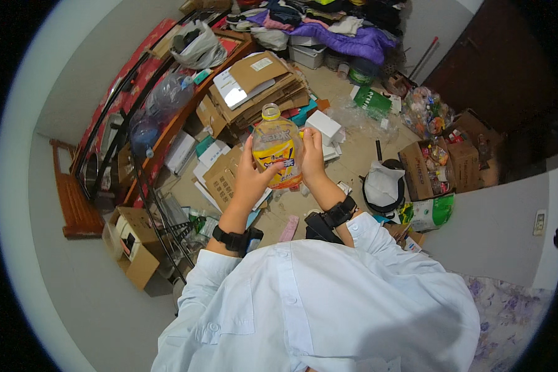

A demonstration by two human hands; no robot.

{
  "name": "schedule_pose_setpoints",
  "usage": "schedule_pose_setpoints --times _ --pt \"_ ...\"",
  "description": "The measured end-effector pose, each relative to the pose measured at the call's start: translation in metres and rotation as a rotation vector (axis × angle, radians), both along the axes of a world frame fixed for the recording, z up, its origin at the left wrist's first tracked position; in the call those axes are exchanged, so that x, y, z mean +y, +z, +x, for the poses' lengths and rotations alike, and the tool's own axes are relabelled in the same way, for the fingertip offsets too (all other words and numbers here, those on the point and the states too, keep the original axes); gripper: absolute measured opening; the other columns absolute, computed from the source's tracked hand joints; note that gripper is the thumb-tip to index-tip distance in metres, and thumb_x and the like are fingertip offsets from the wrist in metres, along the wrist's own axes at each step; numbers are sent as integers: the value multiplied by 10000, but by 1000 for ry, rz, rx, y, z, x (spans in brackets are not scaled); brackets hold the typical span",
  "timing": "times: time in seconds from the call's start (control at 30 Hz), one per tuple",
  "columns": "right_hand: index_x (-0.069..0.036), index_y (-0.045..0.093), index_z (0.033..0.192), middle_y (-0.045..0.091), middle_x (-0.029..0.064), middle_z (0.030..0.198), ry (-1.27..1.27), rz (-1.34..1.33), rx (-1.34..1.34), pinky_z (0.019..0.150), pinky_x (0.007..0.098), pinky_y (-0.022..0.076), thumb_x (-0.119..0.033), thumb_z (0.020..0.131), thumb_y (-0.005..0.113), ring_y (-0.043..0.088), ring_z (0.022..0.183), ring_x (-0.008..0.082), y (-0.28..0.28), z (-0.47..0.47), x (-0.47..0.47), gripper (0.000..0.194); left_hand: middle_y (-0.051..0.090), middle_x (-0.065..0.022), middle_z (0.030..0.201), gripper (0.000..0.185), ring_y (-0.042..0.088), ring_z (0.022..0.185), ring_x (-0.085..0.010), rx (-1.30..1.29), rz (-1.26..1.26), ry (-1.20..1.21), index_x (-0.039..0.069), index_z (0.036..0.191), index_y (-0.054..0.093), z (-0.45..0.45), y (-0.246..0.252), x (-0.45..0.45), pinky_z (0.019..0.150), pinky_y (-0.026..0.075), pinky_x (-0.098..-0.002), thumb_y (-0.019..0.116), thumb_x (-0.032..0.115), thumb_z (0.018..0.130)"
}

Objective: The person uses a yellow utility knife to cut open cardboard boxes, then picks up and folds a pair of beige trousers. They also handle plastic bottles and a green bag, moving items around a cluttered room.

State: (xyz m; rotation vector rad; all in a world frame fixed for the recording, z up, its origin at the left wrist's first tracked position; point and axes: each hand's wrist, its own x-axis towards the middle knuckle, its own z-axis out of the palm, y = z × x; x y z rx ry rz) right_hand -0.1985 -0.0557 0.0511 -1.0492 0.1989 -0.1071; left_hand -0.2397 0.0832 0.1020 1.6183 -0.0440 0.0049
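A clear plastic drink bottle (pixel 277 146) with a yellow and orange label is held up before my chest. Its mouth is uncapped, a yellow ring circles the neck, and no liquid shows in its upper part. My left hand (pixel 255 174) grips it from the left, thumb across the label. Close against the bottle's right side, my right hand (pixel 313 156) has its fingers curled on a small yellow piece (pixel 301 134) that looks like the cap. Whether the right palm also presses on the bottle is hard to tell.
Flattened cardboard (pixel 260 88) is stacked beyond the bottle. Cardboard boxes of bottles (pixel 430 167) and a white-lined bin (pixel 383 186) stand right. At left are a black metal rack (pixel 153 218), a wooden bed frame (pixel 186 111) and large empty water bottles (pixel 169 95). Clothes (pixel 325 23) are heaped at the back.
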Motion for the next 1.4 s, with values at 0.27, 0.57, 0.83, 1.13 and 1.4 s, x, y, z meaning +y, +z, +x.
schedule_pose_setpoints --times 0.27,0.57,0.83,1.13,1.4 --pt "-66 421 1033 470 44 901 -164 55 -51 780 276 401 -354 982 395 467 844 136 4 1 -26 294 477 -143 1250 988 526 1101 -187 -126 301 -81 -17 1374 206 14 10 -31 893 463 -311 823 42 606" --pt "-60 436 1018 465 66 890 -134 129 52 750 285 414 -411 972 375 467 817 172 22 1 -45 359 476 -173 1225 942 480 1154 -232 -297 442 146 -41 1313 283 -2 31 -70 979 384 -319 854 91 574" --pt "-65 439 1023 496 69 939 -147 303 129 795 319 446 -392 957 428 520 902 170 23 5 -46 334 545 -189 1140 902 560 1057 -291 -267 623 224 -29 1263 336 -1 25 -69 865 458 -341 870 160 561" --pt "-51 427 1024 520 108 989 -214 -17 237 803 318 429 -449 967 353 519 917 196 2 14 -34 409 547 -193 1139 932 567 1027 -329 -328 765 301 -17 1245 366 9 15 -51 815 482 -364 883 281 529" --pt "-31 406 1030 535 109 929 -384 -173 179 836 370 412 -433 976 337 541 885 242 -14 27 -9 412 523 -186 1070 868 528 987 -370 -461 763 439 1 1231 366 5 19 -67 828 448 -406 846 283 564"
